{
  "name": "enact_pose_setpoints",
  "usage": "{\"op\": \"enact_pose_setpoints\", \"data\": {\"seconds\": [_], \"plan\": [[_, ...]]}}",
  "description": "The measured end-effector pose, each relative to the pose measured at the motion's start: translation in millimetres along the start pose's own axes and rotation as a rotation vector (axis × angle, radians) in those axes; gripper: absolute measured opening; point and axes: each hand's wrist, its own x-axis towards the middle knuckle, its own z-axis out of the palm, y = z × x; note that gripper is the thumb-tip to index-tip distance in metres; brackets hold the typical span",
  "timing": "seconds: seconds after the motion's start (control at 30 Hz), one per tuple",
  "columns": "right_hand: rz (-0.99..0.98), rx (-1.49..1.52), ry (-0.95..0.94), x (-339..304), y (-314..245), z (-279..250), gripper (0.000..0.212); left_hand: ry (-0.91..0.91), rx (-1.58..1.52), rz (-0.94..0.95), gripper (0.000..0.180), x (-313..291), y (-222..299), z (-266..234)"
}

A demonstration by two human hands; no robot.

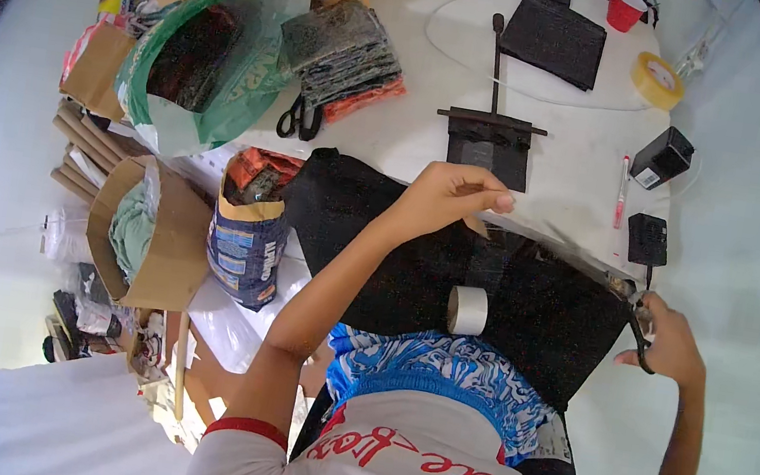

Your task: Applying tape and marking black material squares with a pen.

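My left hand (459, 200) is closed in a pinch over the table's near edge, at the top of a clear strip of tape (485, 258). That strip runs down toward a tape roll with a white core (467, 312) lying on my lap. A small brown pointed piece shows just under the fingers. In my right hand (674, 342) is a pair of scissors (638, 333) with dark handles, the blades pointing up and left toward the strip. Black sheet material (546, 307) covers my lap beneath both hands.
On the white table (409, 40) stands a black stand-like tool (490, 136). Stacked packets (344, 50), black scissors (301, 118) and a green bag (273, 64) are left. Yellow tape (658, 81), a red cup (624, 10) and black boxes (662, 158) are right. A carton (168, 245) stands lower left.
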Motion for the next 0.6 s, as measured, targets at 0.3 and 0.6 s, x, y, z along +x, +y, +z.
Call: {"op": "enact_pose_setpoints", "data": {"seconds": [0.3, 0.6], "plan": [[-0.201, -0.207, -0.217, 48, -22, -8, 0.078, 0.045, 0.019, 0.092, 0.017, -9, -10, -8], [-0.41, -0.203, -0.196, 73, -40, -5, 0.072, 0.048, 0.042, 0.066, 0.016, -8, -14, -15]]}}
